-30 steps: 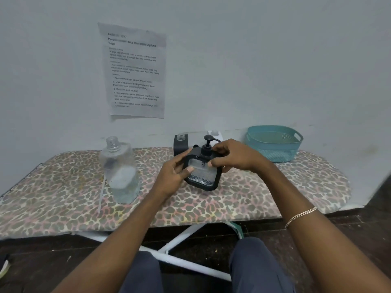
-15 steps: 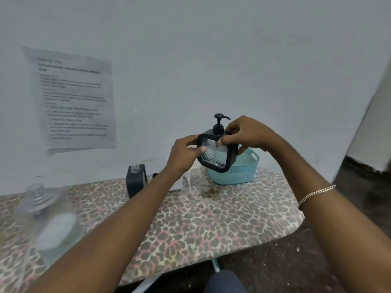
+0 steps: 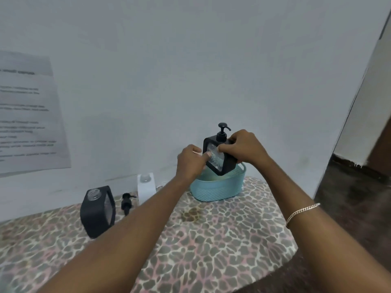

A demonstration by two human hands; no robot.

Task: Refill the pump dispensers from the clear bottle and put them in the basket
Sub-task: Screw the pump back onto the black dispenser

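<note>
Both hands hold a black square pump dispenser (image 3: 220,157) with its pump head on, tilted, just above the teal basket (image 3: 218,190) at the back right of the board. My left hand (image 3: 190,162) grips its left edge, thumb on the clear face. My right hand (image 3: 243,149) grips its top right corner. A second black dispenser (image 3: 97,211) stands open-necked at the left, a loose black pump (image 3: 127,203) lying beside it. A white dispenser (image 3: 145,188) without a pump stands by the wall. The clear bottle is out of view.
The leopard-print ironing board (image 3: 211,246) ends in a rounded tip at the right, with dark floor (image 3: 349,197) beyond it. A printed sheet (image 3: 27,115) hangs on the wall at the left. The wall runs close behind the basket.
Both hands carried the dispenser from the middle of the board to the right, and it now hangs over the basket. My view turned right, so the clear bottle left the frame.
</note>
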